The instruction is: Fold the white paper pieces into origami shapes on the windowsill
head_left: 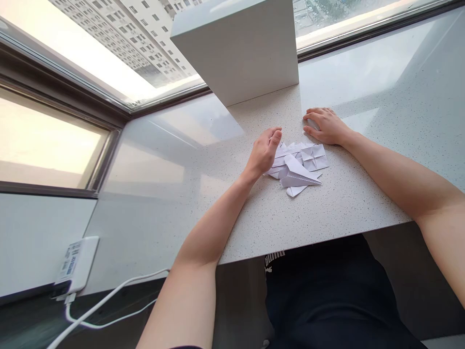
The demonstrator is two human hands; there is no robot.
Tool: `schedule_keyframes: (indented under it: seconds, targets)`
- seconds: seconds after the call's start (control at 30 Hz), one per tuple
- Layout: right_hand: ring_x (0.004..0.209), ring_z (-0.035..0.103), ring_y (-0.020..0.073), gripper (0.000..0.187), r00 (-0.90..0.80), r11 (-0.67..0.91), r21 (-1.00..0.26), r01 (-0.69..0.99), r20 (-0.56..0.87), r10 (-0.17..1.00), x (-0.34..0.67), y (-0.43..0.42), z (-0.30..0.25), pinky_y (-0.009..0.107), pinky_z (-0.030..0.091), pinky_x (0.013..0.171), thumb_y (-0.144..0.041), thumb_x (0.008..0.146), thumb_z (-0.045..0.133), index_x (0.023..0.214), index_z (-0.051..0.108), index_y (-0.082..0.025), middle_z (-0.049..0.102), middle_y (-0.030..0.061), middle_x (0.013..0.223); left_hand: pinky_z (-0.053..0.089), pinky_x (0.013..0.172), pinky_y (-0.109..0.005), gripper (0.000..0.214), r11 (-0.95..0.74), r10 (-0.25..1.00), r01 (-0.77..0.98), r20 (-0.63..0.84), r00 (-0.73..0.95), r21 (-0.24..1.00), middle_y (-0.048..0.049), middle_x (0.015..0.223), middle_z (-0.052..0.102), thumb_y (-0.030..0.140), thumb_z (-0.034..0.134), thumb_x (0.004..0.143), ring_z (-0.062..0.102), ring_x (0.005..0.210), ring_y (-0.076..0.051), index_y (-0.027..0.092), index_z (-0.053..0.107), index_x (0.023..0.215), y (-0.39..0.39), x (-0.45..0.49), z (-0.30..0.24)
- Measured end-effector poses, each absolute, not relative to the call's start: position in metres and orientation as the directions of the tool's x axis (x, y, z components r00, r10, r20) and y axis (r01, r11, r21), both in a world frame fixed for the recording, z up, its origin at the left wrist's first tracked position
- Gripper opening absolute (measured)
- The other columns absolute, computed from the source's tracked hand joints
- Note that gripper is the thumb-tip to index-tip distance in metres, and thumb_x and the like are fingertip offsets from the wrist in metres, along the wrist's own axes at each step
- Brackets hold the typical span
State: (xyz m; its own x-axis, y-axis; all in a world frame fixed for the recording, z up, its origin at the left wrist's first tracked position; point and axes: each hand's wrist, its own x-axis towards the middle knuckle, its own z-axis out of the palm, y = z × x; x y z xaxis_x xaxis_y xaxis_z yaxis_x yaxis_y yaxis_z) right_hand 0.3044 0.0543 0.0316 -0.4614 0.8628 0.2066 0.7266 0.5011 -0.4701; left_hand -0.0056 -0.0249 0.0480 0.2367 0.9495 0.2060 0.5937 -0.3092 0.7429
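Several folded white papers [300,165] lie in a small overlapping pile on the speckled countertop. One is shaped like a paper plane [298,175], and a square piece with crossed creases [314,157] lies at the pile's right end. My left hand [264,151] rests on its edge against the pile's left side, thumb up and fingers stretched out, partly covering the papers. Some of its fingers are hidden behind the thumb. To the upper right of the pile, my right hand [325,126] lies on the counter with its fingers apart, holding nothing.
A large white box-like block [250,53] stands at the back of the counter [203,208], by the window. At lower left, a white power adapter [82,264] with white cables [119,288] sits by the counter's edge. My lap is below the front edge.
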Motion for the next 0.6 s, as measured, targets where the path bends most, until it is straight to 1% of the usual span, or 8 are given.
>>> schedule_keyframes:
  seconds: [0.07,0.13,0.23,0.33,0.4,0.47,0.53,0.6]
  targets:
    - [0.178,0.056,0.0537,0.068,-0.46,0.495,-0.48,0.725,0.198,0.866,0.304,0.054,0.033,0.08,0.032,0.154,-0.062,0.117,0.059,0.169,0.083,-0.023,0.067,0.019,0.19,0.073,0.12,-0.054,0.098,-0.276,0.961,0.514,0.226,0.159,0.812,-0.0191,0.145,0.09,0.108,0.04,0.115,0.086,0.144,-0.037,0.026,0.086,0.142,-0.011,-0.018,0.039]
    - [0.178,0.056,0.0544,0.068,-0.455,0.489,-0.491,0.721,0.197,0.868,0.304,0.055,0.032,0.081,0.032,0.153,-0.062,0.117,0.059,0.168,0.084,-0.024,0.067,0.0187,0.19,0.075,0.112,-0.051,0.091,-0.235,0.972,0.458,0.2,0.123,0.857,-0.0174,0.132,0.091,0.107,0.045,0.115,0.089,0.13,-0.033,0.027,0.086,0.129,0.0,-0.028,0.032]
    - [0.177,0.056,0.0538,0.068,-0.453,0.488,-0.509,0.709,0.202,0.868,0.304,0.054,0.033,0.082,0.033,0.152,-0.061,0.115,0.061,0.167,0.085,-0.025,0.071,0.0183,0.187,0.075,0.111,-0.05,0.083,-0.209,0.978,0.419,0.177,0.114,0.884,-0.0164,0.127,0.091,0.103,0.051,0.116,0.089,0.124,-0.031,0.027,0.085,0.121,0.006,-0.032,0.025]
    - [0.171,0.06,0.0534,0.063,-0.464,0.514,-0.538,0.668,0.239,0.853,0.298,0.045,0.045,0.083,0.038,0.147,-0.061,0.115,0.062,0.162,0.088,-0.027,0.077,0.0178,0.178,0.073,0.113,-0.05,0.079,-0.25,0.968,0.454,0.205,0.146,0.855,-0.0153,0.123,0.092,0.1,0.059,0.114,0.088,0.121,-0.031,0.026,0.086,0.118,0.004,-0.03,0.024]
    - [0.16,0.066,0.0516,0.057,-0.467,0.547,-0.551,0.63,0.294,0.834,0.29,0.034,0.061,0.081,0.046,0.141,-0.063,0.117,0.062,0.156,0.09,-0.032,0.083,0.0161,0.167,0.071,0.113,-0.049,0.077,-0.282,0.959,0.489,0.226,0.171,0.825,-0.0147,0.122,0.092,0.098,0.059,0.115,0.088,0.119,-0.031,0.027,0.087,0.118,0.002,-0.029,0.024]
    - [0.142,0.074,0.0481,0.052,-0.492,0.58,-0.564,0.588,0.319,0.81,0.279,0.018,0.082,0.075,0.055,0.13,-0.067,0.117,0.065,0.148,0.091,-0.034,0.088,0.0149,0.147,0.071,0.112,-0.047,0.076,-0.293,0.956,0.508,0.23,0.184,0.81,-0.0139,0.12,0.092,0.096,0.057,0.117,0.087,0.118,-0.03,0.027,0.087,0.119,0.002,-0.029,0.024]
    - [0.118,0.079,0.0411,0.048,-0.624,0.628,-0.579,0.52,0.245,0.742,0.267,0.002,0.101,0.065,0.062,0.116,-0.07,0.115,0.069,0.133,0.092,-0.031,0.089,0.0126,0.12,0.07,0.112,-0.046,0.074,-0.294,0.955,0.513,0.226,0.191,0.807,-0.0131,0.118,0.091,0.094,0.055,0.119,0.087,0.118,-0.03,0.027,0.087,0.12,0.002,-0.03,0.024]
    - [0.102,0.079,0.036,0.047,-0.74,0.645,-0.58,0.497,0.105,0.664,0.256,-0.015,0.114,0.056,0.063,0.103,-0.072,0.11,0.08,0.123,0.089,-0.028,0.085,0.01,0.104,0.07,0.113,-0.047,0.072,-0.304,0.952,0.514,0.235,0.197,0.802,-0.013,0.119,0.091,0.091,0.055,0.12,0.087,0.118,-0.03,0.027,0.087,0.12,0.003,-0.03,0.023]
